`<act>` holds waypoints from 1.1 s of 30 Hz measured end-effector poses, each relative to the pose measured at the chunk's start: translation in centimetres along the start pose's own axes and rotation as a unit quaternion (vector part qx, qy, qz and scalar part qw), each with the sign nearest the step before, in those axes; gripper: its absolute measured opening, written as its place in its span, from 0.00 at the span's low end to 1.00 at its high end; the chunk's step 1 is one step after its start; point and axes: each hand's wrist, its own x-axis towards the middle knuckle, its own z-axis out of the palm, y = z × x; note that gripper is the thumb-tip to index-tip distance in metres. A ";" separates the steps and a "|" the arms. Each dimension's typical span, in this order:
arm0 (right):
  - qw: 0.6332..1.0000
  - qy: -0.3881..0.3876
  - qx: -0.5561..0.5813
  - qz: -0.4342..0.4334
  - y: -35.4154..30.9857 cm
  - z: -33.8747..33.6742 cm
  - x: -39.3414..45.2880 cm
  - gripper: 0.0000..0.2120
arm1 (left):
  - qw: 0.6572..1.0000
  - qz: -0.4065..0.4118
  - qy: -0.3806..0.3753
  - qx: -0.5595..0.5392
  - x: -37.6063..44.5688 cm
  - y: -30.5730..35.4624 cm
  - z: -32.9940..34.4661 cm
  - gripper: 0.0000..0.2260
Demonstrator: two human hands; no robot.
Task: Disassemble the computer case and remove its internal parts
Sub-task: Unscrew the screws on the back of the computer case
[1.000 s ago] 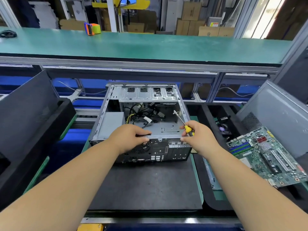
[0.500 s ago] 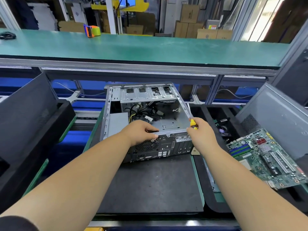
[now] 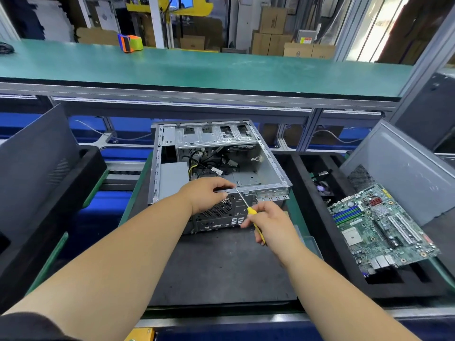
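Computer case [image 3: 216,168], open side up, on the dark mat [image 3: 221,271] at the middle of the tabletop, rear panel toward the near edge so its screws face the worker. Left hand [image 3: 209,193] rests on the rear top rail, fingers curled closed over it, apparently to steady the chassis. Right hand [image 3: 270,225] has its fingers wrapped around the yellow handle of a screwdriver [image 3: 248,207], whose tip meets the rail just beside the left hand, probably at a screw. Loose cables [image 3: 209,166] lie inside; the motherboard [image 3: 379,225] is already out, set in the black tray [image 3: 320,242] toward the right edge
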 end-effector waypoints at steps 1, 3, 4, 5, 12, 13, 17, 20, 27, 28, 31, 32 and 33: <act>1.000 0.000 0.001 0.011 0.2 0.0 -0.1 0.06 | 1.000 0.001 0.005 0.007 -0.1 0.0 0.1 0.17; 1.000 -0.003 -0.003 0.030 0.5 0.1 -0.4 0.04 | 1.000 0.006 0.012 0.016 -0.4 0.1 0.1 0.18; 0.999 -0.005 -0.007 0.035 0.6 0.2 -0.5 0.04 | 1.000 0.008 0.013 0.017 -0.5 0.1 0.2 0.18; 0.999 -0.006 -0.010 0.039 0.8 0.2 -0.6 0.04 | 1.000 0.009 0.014 0.017 -0.5 0.1 0.2 0.19; 0.999 0.005 0.016 0.044 1.0 0.9 -0.9 0.01 | 0.999 0.015 0.012 0.042 -0.4 0.0 0.3 0.18; 0.999 0.006 0.019 0.043 1.0 1.0 -0.9 0.01 | 0.999 0.015 0.015 0.043 -0.4 0.0 0.4 0.18; 0.999 0.009 0.021 0.040 1.0 1.0 -1.1 0.02 | 0.998 0.016 0.024 0.054 -0.3 -0.2 0.6 0.20; 0.999 0.009 0.023 0.041 1.0 1.0 -1.0 0.03 | 0.997 0.006 0.033 0.073 0.0 -0.2 0.9 0.21; 0.995 0.009 0.087 0.052 1.2 1.4 -0.8 0.03 | 0.993 0.012 0.052 0.102 0.3 -0.5 1.3 0.16; 0.994 0.008 0.098 0.055 1.3 1.5 -0.7 0.03 | 0.993 0.011 0.055 0.105 0.4 -0.5 1.3 0.16; 0.991 0.006 0.117 0.070 1.3 1.6 -0.5 0.03 | 0.993 0.009 0.060 0.105 0.4 -0.6 1.4 0.15; 0.990 0.006 0.122 0.075 1.4 1.5 -0.5 0.03 | 0.993 0.008 0.061 0.103 0.5 -0.6 1.4 0.15; 0.989 0.006 0.126 0.078 1.3 1.5 -0.4 0.04 | 0.993 0.007 0.063 0.100 0.5 -0.6 1.4 0.15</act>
